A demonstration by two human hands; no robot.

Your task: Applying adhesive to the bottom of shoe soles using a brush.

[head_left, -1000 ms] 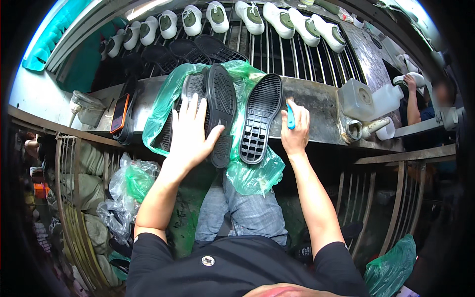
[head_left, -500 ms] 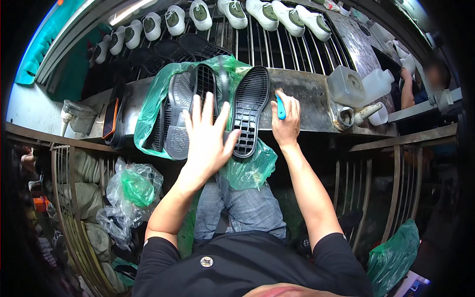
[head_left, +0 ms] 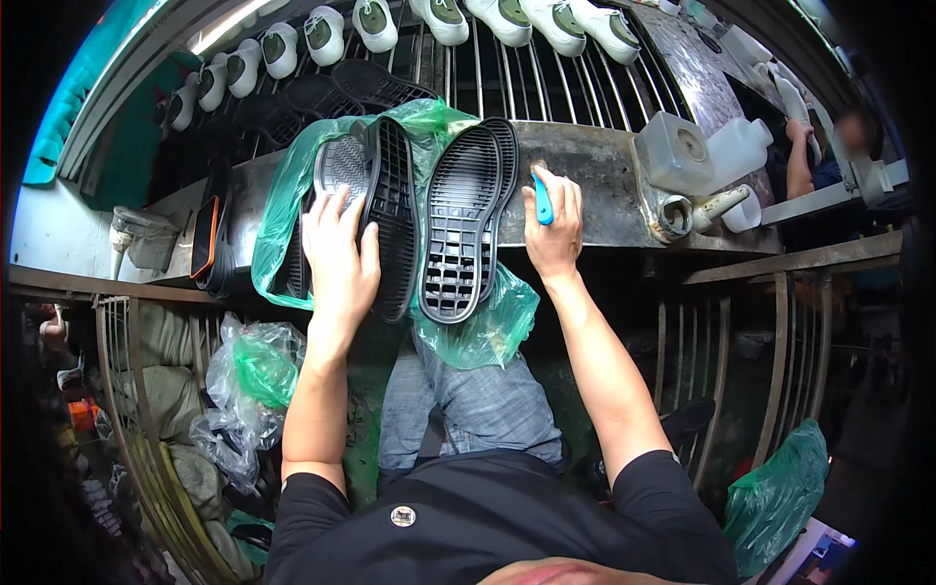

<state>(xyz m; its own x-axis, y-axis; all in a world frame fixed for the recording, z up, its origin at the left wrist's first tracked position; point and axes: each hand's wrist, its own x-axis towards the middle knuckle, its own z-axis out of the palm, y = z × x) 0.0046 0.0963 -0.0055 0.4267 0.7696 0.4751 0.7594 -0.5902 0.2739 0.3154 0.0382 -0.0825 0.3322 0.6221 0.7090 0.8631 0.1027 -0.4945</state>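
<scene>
Black shoe soles lie on a green plastic bag (head_left: 283, 210) at the bench's front edge. My left hand (head_left: 336, 249) rests over a patterned sole (head_left: 343, 161) on the left, its thumb apart from the fingers. Beside that hand, another black sole (head_left: 392, 210) stands tilted, its gridded side partly showing. In the middle, a black sole (head_left: 460, 224) lies gridded side up, with a second sole's edge visible along its right. To the right of these, my right hand (head_left: 556, 229) is closed around a small blue-handled tool (head_left: 543, 200); the tool's far end is hard to make out.
White shoes (head_left: 444, 21) line the rack (head_left: 531, 88) behind the bench. Translucent plastic containers (head_left: 673, 156) and an open pot (head_left: 674, 216) stand at right. An orange-edged phone (head_left: 205, 237) lies at left. Another person's arm (head_left: 799, 161) shows at far right.
My left hand has moved left, away from the middle sole and onto the patterned one. The middle sole has shifted left, with another sole's edge now beside it. My right hand keeps the blue-handled tool.
</scene>
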